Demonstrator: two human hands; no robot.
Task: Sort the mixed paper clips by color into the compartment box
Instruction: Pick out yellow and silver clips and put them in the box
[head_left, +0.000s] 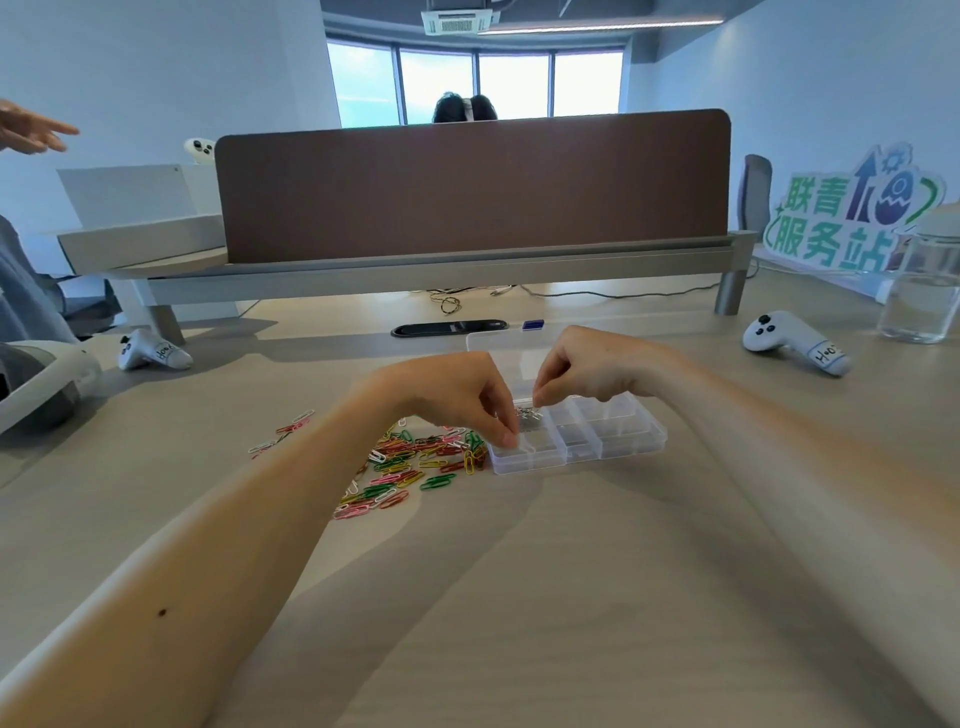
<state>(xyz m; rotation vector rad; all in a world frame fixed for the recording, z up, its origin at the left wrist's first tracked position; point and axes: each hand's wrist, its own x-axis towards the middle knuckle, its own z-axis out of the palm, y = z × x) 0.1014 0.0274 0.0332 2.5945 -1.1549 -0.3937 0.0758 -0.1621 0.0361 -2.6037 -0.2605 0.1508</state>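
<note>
Clear compartment box (631, 439) sits on desk (519, 597), long axis left-right, right end slightly farther away, lid (493, 347) open behind it. Loose pile of mixed paper clips (410, 462) lies just beside the box's left end, clips pointing every way. A few grey clips (527, 415) sit in 1 far-left compartment.

Left hand (457, 400): knuckles up, fingers curled down, tips bunched at the near-left compartment. Cannot tell if it has a clip.

Right hand (584, 369): wrist raised, thumb and forefinger pinched together just above the grey clips. Contents of the pinch too small to make out.

Both forearms reach forward and converge on the box's left half.

2 white controllers, left (150, 353) and right (795, 345); water bottle (919, 291) far right.
</note>
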